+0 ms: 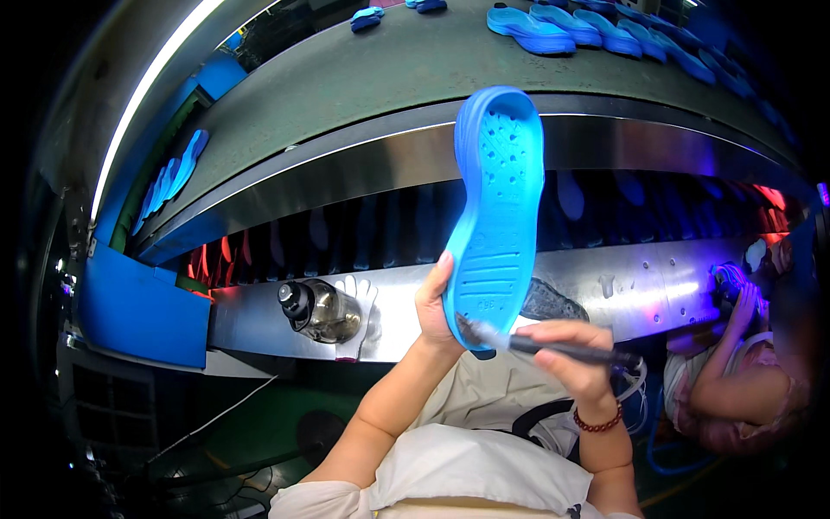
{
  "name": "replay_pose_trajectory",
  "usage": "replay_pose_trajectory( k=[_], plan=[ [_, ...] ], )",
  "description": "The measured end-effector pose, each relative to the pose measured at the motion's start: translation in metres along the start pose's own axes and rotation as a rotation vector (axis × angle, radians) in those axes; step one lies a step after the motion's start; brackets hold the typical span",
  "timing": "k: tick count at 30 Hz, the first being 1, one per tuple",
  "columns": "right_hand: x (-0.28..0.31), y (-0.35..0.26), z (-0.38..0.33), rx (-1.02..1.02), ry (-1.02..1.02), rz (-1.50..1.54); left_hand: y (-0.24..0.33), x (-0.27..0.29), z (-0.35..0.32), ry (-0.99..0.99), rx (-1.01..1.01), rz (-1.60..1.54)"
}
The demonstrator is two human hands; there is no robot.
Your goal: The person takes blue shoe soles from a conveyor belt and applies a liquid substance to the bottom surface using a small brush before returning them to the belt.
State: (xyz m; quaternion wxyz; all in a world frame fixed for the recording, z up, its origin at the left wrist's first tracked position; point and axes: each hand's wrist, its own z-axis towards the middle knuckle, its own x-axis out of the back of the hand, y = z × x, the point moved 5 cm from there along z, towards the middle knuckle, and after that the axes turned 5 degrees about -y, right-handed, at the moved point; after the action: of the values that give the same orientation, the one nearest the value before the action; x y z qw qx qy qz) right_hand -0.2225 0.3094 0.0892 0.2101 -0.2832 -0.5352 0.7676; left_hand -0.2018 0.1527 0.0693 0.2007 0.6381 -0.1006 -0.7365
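A bright blue shoe sole (497, 225) stands up lengthwise in front of me, its inner face toward me, small holes at the far end and raised ridges nearer. My left hand (434, 301) grips its near left edge, thumb along the side. In my right hand (571, 350) is a brush (523, 342) with a black handle, held between thumb and fingers. The brush's bristles meet the sole's inner face at its near end; they look slightly blurred. My right fingers are closed round the handle.
Beyond a steel ledge (406, 298) runs a green conveyor belt (346, 95) carrying blue soles (536, 33). On the ledge are a dark pump bottle (324, 313), a white glove (361, 298) and a dark oval piece (553, 301). More soles line a lower, red-lit gap. A co-worker (735, 381) sits at right.
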Motion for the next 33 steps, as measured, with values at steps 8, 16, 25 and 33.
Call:
replay_pose_trajectory(
  k=[8, 16, 25, 33],
  plan=[
    [0.013, -0.027, 0.016, 0.055, -0.146, -0.099, 0.005, -0.003, 0.017, 0.064, 0.027, 0.047],
    [0.014, -0.038, 0.026, 0.159, -0.158, -0.441, 0.011, -0.010, 0.029, 0.057, 0.100, 0.054],
    [0.014, -0.044, 0.022, 0.199, -0.429, -0.667, -0.004, -0.014, 0.020, 0.185, 0.675, 0.218],
    [0.028, -0.049, 0.018, 0.090, -0.593, -0.692, -0.005, -0.028, 0.010, 0.103, 0.935, 0.580]
  ],
)
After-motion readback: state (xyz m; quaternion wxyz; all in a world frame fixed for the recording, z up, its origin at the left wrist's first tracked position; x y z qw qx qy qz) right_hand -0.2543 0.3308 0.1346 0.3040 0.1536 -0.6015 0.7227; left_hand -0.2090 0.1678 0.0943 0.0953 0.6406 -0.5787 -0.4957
